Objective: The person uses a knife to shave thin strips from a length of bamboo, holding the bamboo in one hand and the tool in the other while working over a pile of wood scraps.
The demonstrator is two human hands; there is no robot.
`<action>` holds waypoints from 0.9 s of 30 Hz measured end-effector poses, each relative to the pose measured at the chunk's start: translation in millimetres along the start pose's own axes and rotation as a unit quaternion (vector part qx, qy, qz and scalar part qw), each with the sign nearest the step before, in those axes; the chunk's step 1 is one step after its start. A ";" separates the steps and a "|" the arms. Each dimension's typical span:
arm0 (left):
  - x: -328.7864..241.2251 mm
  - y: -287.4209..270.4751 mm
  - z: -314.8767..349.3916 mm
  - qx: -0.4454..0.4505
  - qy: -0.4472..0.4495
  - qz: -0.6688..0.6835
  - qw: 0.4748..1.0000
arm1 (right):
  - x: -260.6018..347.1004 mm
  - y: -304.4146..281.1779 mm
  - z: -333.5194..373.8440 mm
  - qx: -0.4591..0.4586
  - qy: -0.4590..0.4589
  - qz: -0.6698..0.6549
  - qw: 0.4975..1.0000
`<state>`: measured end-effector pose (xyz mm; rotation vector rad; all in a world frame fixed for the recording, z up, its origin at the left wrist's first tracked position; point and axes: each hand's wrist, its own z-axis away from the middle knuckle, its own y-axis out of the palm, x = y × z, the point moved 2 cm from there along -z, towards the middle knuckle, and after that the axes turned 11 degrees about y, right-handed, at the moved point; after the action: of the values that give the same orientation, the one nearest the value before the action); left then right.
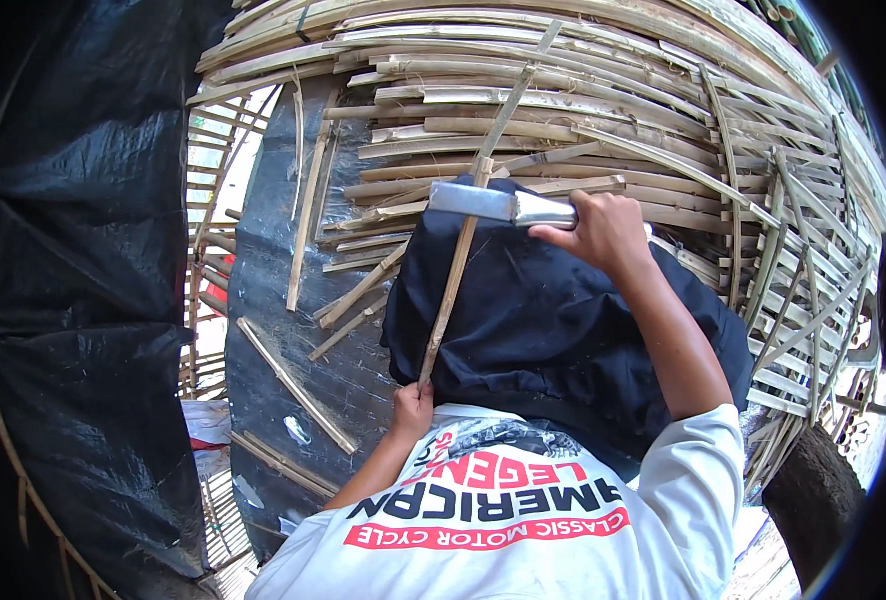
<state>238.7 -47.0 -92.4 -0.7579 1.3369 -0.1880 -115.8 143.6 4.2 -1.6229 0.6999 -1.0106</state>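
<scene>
My left hand (pixel 413 408) is closed around the near end of a long, narrow bamboo strip (pixel 447 311), close to my waist. The strip slants up and away across the dark cloth over my lap (pixel 553 310). In my right hand (pixel 610 228), fingers wrapped round the handle, is a broad-bladed knife (pixel 473 201) with a shiny metal collar. Its blade lies crosswise over the strip, near the far edge of the cloth. Whether the edge bites into the strip cannot be made out.
A large pile of split bamboo strips (pixel 563 130) fills the far side. Loose strips (pixel 298 390) lie on a dark sheet (pixel 273 300) to my left. Black plastic sheeting (pixel 83 280) hangs at far left. A dark log-like post (pixel 813 480) stands at near right.
</scene>
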 end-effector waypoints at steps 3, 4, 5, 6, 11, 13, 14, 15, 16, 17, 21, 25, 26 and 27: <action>6.5 -1.6 -4.7 0.014 -0.007 0.015 1.000 | 10.2 11.7 4.4 0.043 -0.116 0.028 0.992; 4.0 -3.1 -4.3 0.004 -0.003 0.015 1.000 | 3.4 19.2 -2.9 0.064 -0.074 0.010 0.995; 0.8 -2.4 -2.6 -0.004 0.000 0.015 1.000 | -15.6 26.5 -17.9 0.040 0.057 -0.018 0.997; 2.0 -2.8 3.7 -0.002 -0.003 0.013 1.000 | -33.9 17.0 -35.2 0.055 0.230 -0.057 0.970; 6.4 1.1 -3.2 0.021 -0.007 -0.004 1.000 | -115.6 -22.5 4.7 0.017 0.306 -0.097 0.947; 8.4 -2.5 -1.2 0.055 -0.053 0.011 0.997 | -109.7 -43.1 46.0 0.003 0.271 -0.059 0.961; 15.2 -9.7 5.9 0.063 -0.083 0.032 0.994 | -99.8 -57.4 63.4 0.036 0.270 -0.052 0.961; 21.0 -15.3 8.5 0.074 -0.108 0.055 0.990 | -99.0 -64.5 86.2 0.009 0.256 -0.054 0.965; 8.7 -22.4 3.2 0.074 -0.096 0.037 0.992 | -102.4 -74.0 110.4 0.017 0.270 -0.044 0.962; -16.9 -30.4 -8.2 0.070 -0.077 0.002 0.995 | -108.0 -81.1 135.8 0.001 0.295 -0.062 0.953; -53.0 -60.7 -51.0 0.069 -0.054 0.130 0.988 | -159.5 -81.0 254.1 -0.125 0.404 -0.225 0.878; -122.8 -61.5 -126.1 0.088 -0.044 0.201 0.975 | -193.7 -52.7 360.6 -0.195 0.551 -0.318 0.746; -136.1 -57.6 -143.4 0.107 -0.020 0.221 0.969 | -196.7 -38.7 386.9 -0.210 0.574 -0.318 0.725; -150.1 -55.0 -158.0 0.107 -0.015 0.221 0.969 | -194.8 -20.9 410.4 -0.225 0.588 -0.362 0.687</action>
<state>70.6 -69.2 55.2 -0.2673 1.3971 0.0360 152.7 504.2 -65.1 -1.5012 1.2215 -2.7652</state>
